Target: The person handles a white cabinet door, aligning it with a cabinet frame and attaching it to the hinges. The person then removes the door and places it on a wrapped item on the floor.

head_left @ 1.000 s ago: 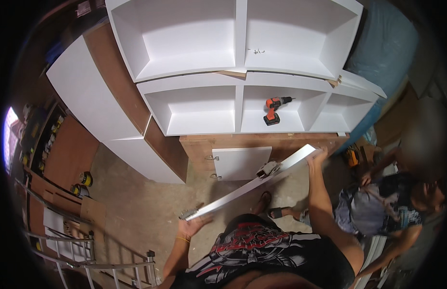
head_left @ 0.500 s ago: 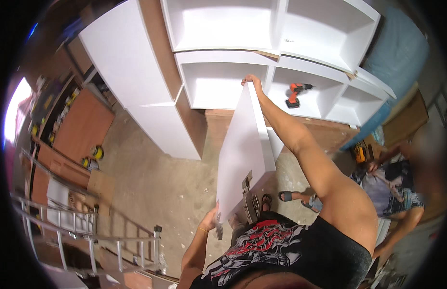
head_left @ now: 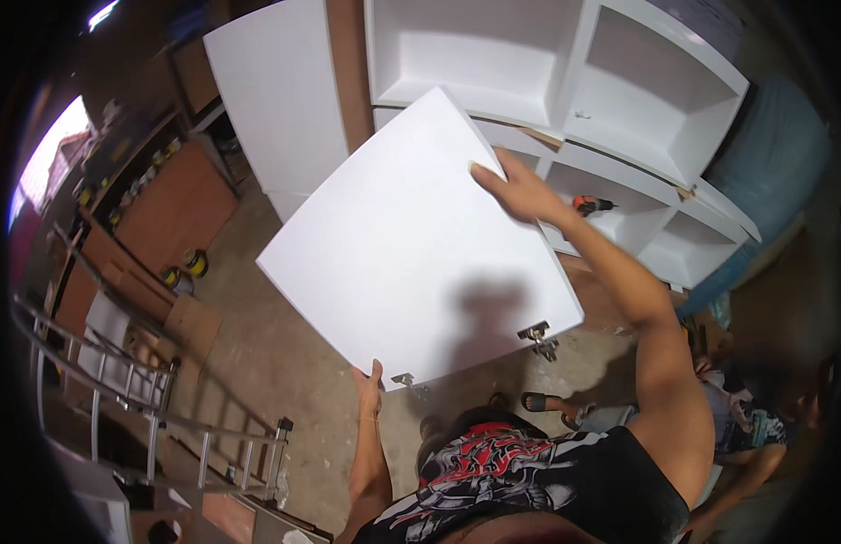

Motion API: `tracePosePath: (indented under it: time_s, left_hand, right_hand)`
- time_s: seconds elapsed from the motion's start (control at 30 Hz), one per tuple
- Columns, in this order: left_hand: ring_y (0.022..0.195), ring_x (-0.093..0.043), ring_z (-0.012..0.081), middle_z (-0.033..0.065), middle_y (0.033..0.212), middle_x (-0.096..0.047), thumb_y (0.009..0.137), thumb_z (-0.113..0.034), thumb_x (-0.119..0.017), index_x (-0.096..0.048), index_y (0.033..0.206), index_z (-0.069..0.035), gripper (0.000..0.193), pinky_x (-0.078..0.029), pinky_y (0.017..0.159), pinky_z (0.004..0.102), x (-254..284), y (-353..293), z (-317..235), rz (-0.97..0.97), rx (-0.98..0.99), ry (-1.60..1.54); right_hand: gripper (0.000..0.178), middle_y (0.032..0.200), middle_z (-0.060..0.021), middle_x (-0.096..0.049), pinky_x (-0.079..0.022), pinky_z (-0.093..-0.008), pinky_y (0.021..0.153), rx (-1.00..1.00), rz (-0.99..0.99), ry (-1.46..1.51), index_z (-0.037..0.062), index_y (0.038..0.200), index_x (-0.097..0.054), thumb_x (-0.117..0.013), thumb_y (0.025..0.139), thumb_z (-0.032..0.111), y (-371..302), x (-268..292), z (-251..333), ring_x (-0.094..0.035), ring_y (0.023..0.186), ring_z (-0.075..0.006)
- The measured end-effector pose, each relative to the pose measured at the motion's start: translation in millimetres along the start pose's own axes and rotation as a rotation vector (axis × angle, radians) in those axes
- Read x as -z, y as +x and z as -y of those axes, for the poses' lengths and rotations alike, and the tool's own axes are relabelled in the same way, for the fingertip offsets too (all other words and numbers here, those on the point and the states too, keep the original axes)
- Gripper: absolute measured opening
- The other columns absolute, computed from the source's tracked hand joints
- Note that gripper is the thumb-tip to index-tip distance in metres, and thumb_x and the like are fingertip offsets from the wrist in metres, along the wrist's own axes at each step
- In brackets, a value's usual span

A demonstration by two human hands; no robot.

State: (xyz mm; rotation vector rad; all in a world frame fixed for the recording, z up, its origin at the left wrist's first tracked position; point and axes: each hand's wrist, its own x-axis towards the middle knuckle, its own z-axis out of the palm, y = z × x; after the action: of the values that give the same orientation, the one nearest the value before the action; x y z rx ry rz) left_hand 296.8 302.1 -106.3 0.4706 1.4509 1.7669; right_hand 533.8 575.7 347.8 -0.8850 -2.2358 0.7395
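Note:
A white cabinet door (head_left: 393, 236) is held up in front of me, its broad face turned toward me and tilted. My right hand (head_left: 518, 189) grips its upper right edge, thumb on the face and fingers behind. At the lower left corner my left hand (head_left: 369, 384) pinches the edge, thumb in front and the other fingers mostly hidden. Two metal hinges sit along the near edge: one hinge (head_left: 538, 339) near the right corner, another hinge (head_left: 404, 379) close to my left hand. A dark shadow falls on the door between them.
White open cabinets (head_left: 479, 54) stand ahead, with an orange and black cordless drill (head_left: 591, 205) in a lower compartment. A tall white cabinet (head_left: 280, 91) is at the left. An aluminium ladder (head_left: 203, 462) lies lower left. Another person (head_left: 747, 417) sits at the right.
The door has turned from nearly edge-on to showing its broad face. My right hand has come nearer and right along its edge; my left hand has shifted slightly left and up.

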Motion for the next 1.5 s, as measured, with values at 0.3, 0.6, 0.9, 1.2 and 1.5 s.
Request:
tracePosePath:
  time_s: [0.3, 0.6, 0.9, 1.2, 1.5]
  left_hand:
    - [0.137, -0.036, 0.0308, 0.0202, 0.15, -0.036, 0.088, -0.024, -0.077, -0.028, 0.15, 0.004, 0.083, -0.026, 0.116, 0.0415, -177.1, 54.0, -85.7, 0.084, -0.565, 0.368]
    - [0.115, -0.053, 0.0259, 0.0193, 0.133, -0.052, 0.089, -0.018, -0.078, -0.038, 0.139, 0.007, 0.069, -0.043, 0.101, 0.0377, -491.8, 108.5, -240.9, 0.247, -0.868, 0.172]
    - [0.105, -0.057, 0.0204, 0.0148, 0.117, -0.059, 0.089, -0.023, -0.079, -0.047, 0.121, 0.003, 0.052, -0.047, 0.096, 0.0352, -691.4, 124.9, -264.5, 0.342, -0.899, 0.103]
    - [0.095, -0.061, 0.0191, 0.0138, 0.108, -0.06, 0.088, -0.025, -0.08, -0.048, 0.115, 0.002, 0.049, -0.056, 0.085, 0.0343, -738.7, 146.2, -253.0, 0.336, -0.829, 0.179]
    - [0.09, -0.059, 0.0191, 0.0128, 0.102, -0.058, 0.09, -0.026, -0.077, -0.049, 0.111, 0.004, 0.047, -0.055, 0.08, 0.0331, -748.2, 155.0, -238.8, 0.312, -0.883, 0.229]
  right_hand:
    - [0.043, 0.079, -0.0095, -0.06, -0.046, -0.033, 0.075, 0.047, -0.953, 0.015, -0.004, 0.094, -0.061, -0.059, 0.101, 0.039, -99.2, 135.3, -124.6, -0.051, 0.075, -0.0172]
    - [0.083, 0.129, -0.0274, -0.061, -0.035, -0.0383, 0.11, 0.047, -1.253, -0.038, -0.0066, 0.135, -0.055, -0.047, 0.096, 0.066, -68.5, 425.6, -212.3, -0.053, 0.127, -0.0368]
    - [0.087, 0.117, -0.0303, -0.065, -0.044, -0.039, 0.102, 0.2, -1.285, 0.024, -0.014, 0.125, -0.058, -0.048, 0.096, 0.067, -27.5, 596.4, -303.9, -0.061, 0.116, -0.0352]
    - [0.096, 0.124, -0.0398, -0.057, -0.042, -0.044, 0.107, 0.025, -1.388, 0.034, -0.0176, 0.13, -0.052, -0.048, 0.092, 0.071, 1.4, 613.7, -375.0, -0.052, 0.127, -0.0463]
    - [0.074, 0.088, -0.0189, -0.068, -0.053, -0.0474, 0.088, -0.03, -1.344, 0.074, -0.008, 0.11, -0.059, -0.051, 0.094, 0.063, -8.2, 593.8, -372.9, -0.067, 0.098, -0.0334]
